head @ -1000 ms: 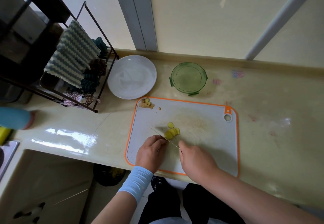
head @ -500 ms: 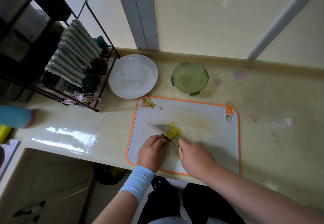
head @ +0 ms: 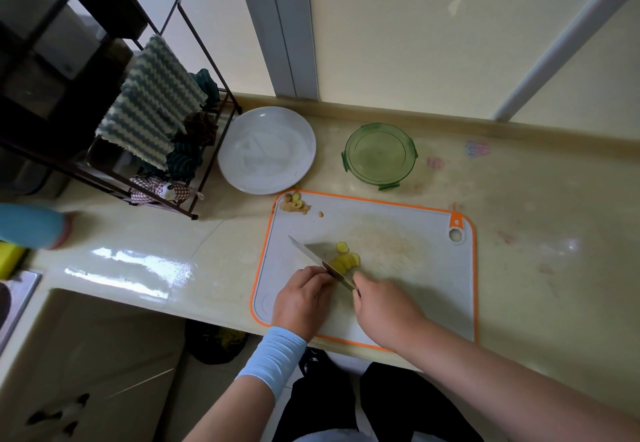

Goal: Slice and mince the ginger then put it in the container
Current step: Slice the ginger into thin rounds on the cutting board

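Pale yellow glossy worktop (head: 536, 234) runs along a cream wall. On it, the left hand (head: 301, 299), a light-blue sleeve at its wrist, rests on the white cutting board with orange rim (head: 408, 289), fingers curled down against the flat of the blade; I cannot tell what lies under them. The right hand (head: 384, 310) grips the dark handle of a steel-bladed kitchen knife (head: 311, 254), whose blade slants up and to the left. Yellow ginger slices (head: 346, 260) lie fanned on the board against the blade's right side. Ginger trimmings (head: 294, 204) sit at the board's far left corner. Beyond the board stand a round green lidded container (head: 379, 156) and a round white plate (head: 266, 151). A dark wire rack (head: 194, 196) with a striped cloth (head: 152, 116) stands to the left of the plate.
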Motion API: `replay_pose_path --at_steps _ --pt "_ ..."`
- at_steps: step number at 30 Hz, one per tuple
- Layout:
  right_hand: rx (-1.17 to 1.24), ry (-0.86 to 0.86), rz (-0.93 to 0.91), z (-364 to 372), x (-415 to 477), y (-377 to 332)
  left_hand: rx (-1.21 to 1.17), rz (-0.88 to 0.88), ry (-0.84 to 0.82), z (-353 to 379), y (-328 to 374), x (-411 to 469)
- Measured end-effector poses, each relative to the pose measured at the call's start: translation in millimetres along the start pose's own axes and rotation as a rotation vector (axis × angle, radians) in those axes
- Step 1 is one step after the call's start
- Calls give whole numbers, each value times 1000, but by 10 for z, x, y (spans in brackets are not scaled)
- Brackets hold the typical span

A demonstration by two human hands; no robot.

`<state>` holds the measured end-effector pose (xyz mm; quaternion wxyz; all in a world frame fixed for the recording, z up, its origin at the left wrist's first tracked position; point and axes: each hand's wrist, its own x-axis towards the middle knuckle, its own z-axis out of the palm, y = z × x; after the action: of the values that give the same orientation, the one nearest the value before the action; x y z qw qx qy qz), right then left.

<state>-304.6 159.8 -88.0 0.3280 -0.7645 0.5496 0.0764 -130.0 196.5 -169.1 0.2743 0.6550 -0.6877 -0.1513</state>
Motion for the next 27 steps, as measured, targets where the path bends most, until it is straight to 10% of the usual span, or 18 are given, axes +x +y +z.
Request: replay_pose_path --at_steps 27 --pt "12 19 41 251 120 84 -14 17 44 16 -16 6"
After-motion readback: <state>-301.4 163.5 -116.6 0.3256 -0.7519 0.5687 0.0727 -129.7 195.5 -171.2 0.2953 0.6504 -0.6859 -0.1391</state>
